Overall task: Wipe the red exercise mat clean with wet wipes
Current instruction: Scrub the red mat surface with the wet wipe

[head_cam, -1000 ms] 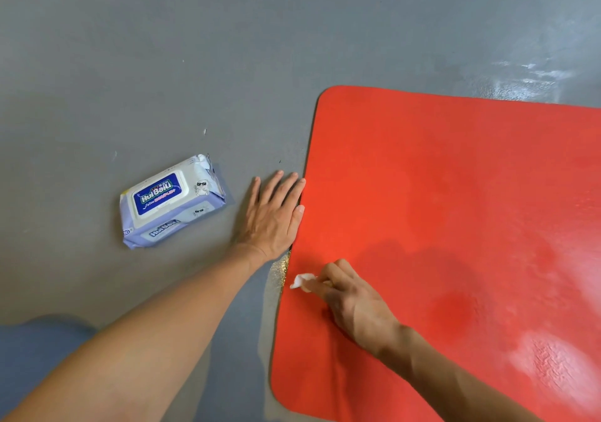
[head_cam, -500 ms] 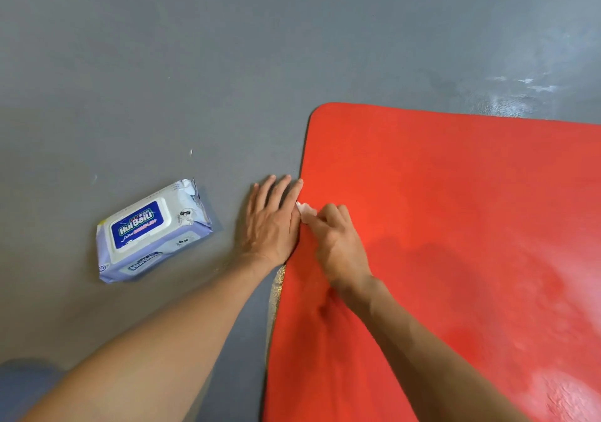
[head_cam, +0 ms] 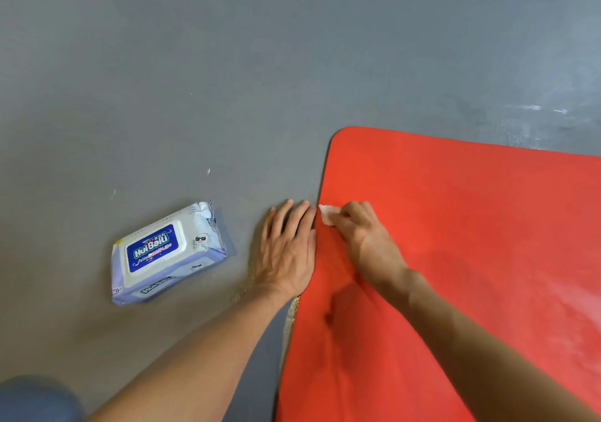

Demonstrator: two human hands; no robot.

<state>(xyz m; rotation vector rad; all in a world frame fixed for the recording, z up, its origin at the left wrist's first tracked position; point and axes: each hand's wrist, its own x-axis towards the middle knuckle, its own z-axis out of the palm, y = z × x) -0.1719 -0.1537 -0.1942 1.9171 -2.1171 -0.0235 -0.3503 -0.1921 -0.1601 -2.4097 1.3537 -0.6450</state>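
The red exercise mat lies flat on the grey floor and fills the right half of the view. My right hand grips a small white wet wipe and presses it on the mat close to its left edge. Only the wipe's tip shows past my fingers. My left hand lies flat on the floor with straight fingers, right beside the mat's left edge and next to my right hand.
A pale purple pack of wet wipes with a blue label lies on the grey floor left of my left hand, lid closed. A wet glossy patch shows on the mat at the lower right.
My right hand has slid the wipe from lower on the mat up along its left edge, ending beside my left fingertips. My left hand stays flat on the floor.
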